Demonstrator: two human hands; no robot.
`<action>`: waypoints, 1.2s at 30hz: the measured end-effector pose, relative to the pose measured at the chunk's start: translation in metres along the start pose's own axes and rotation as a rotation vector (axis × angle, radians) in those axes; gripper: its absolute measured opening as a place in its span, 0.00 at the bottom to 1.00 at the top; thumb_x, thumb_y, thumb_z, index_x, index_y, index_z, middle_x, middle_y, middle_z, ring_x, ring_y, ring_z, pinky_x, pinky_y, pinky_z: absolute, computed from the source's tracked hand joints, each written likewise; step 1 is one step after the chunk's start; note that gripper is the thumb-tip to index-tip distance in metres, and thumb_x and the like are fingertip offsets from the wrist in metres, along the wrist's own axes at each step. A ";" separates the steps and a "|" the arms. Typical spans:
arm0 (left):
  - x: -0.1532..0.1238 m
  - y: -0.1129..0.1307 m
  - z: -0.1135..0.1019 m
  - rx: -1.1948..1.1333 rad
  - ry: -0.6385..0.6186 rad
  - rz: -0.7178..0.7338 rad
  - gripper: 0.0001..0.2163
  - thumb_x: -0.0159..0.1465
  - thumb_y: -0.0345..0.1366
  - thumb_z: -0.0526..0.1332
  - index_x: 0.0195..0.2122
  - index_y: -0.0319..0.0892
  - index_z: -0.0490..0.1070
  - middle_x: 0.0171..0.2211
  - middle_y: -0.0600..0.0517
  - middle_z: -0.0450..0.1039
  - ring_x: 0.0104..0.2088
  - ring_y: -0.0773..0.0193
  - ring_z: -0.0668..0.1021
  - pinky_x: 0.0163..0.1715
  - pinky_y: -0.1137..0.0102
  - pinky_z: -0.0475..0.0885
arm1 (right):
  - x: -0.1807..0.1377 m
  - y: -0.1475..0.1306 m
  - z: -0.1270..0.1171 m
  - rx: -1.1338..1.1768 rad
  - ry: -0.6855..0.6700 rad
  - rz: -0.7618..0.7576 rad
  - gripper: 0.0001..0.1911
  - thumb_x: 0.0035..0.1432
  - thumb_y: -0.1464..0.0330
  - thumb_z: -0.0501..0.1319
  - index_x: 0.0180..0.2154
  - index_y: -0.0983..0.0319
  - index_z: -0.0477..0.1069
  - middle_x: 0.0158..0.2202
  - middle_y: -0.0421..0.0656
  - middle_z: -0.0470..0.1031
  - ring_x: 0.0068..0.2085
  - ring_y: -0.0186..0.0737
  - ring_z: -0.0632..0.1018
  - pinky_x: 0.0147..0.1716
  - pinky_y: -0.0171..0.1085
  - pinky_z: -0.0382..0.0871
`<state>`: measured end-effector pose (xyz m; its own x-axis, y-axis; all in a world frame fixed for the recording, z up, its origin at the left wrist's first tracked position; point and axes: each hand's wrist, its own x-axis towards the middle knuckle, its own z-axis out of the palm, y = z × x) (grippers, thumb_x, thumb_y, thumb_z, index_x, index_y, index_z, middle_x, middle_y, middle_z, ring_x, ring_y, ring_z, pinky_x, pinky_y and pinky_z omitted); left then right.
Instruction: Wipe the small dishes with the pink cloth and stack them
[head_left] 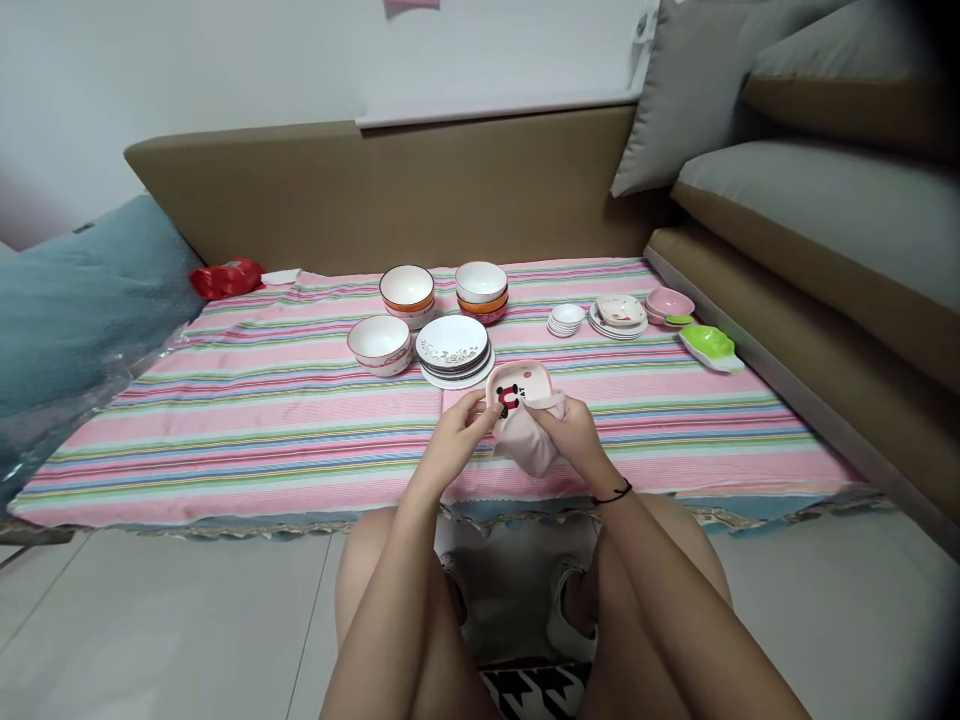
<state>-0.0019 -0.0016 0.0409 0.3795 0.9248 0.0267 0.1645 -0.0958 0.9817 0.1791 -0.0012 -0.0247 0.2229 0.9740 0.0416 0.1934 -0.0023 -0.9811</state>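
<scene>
My left hand [456,436] grips the left rim of a small pink dish [520,389] printed with a red and black cartoon figure, holding it tilted just above the striped cloth [262,430]. My right hand [571,434] is closed on a pale pink rag [531,443], pressed against the dish's lower right side. A black band sits on my right wrist. Both hands meet near the front middle of the cloth, right before a stack of white patterned plates [454,350].
Behind the plates stand white bowls [380,343], two stacked bowl sets [407,292] [481,290], small white saucers [565,319], a plate stack [619,315], a pink bowl [669,304] and a green dish [710,346]. A red bag [225,277] lies far left. Sofa cushions [817,200] rise at right.
</scene>
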 end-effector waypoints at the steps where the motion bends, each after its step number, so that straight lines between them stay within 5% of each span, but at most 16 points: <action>1: 0.000 0.000 -0.001 -0.008 -0.010 0.002 0.15 0.63 0.46 0.56 0.39 0.38 0.70 0.34 0.51 0.71 0.34 0.65 0.71 0.35 0.73 0.66 | -0.001 0.000 0.001 0.000 -0.006 0.006 0.21 0.48 0.55 0.64 0.34 0.66 0.74 0.33 0.48 0.78 0.35 0.45 0.76 0.31 0.37 0.68; 15: 0.000 -0.001 -0.004 0.162 0.050 -0.008 0.15 0.62 0.43 0.55 0.24 0.38 0.67 0.21 0.55 0.62 0.24 0.69 0.63 0.24 0.74 0.57 | -0.001 -0.006 -0.003 -0.110 -0.003 -0.077 0.20 0.44 0.54 0.66 0.28 0.65 0.74 0.28 0.44 0.76 0.30 0.41 0.74 0.27 0.34 0.64; 27: -0.001 0.000 -0.007 0.259 0.006 -0.064 0.19 0.62 0.45 0.53 0.21 0.38 0.69 0.19 0.55 0.63 0.23 0.68 0.63 0.23 0.73 0.56 | -0.001 -0.008 -0.008 -0.195 -0.022 -0.124 0.20 0.46 0.53 0.64 0.22 0.63 0.67 0.21 0.39 0.67 0.26 0.36 0.68 0.23 0.32 0.58; 36: 0.005 -0.014 0.017 0.198 0.217 -0.059 0.20 0.67 0.47 0.46 0.47 0.41 0.70 0.31 0.51 0.71 0.31 0.64 0.72 0.29 0.72 0.66 | -0.003 -0.007 0.001 -0.038 -0.011 -0.019 0.18 0.47 0.57 0.64 0.34 0.65 0.74 0.33 0.46 0.78 0.35 0.43 0.76 0.31 0.35 0.67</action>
<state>0.0133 -0.0020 0.0241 0.1639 0.9860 0.0316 0.3628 -0.0901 0.9275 0.1758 -0.0038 -0.0186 0.2089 0.9762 0.0576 0.2331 0.0075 -0.9724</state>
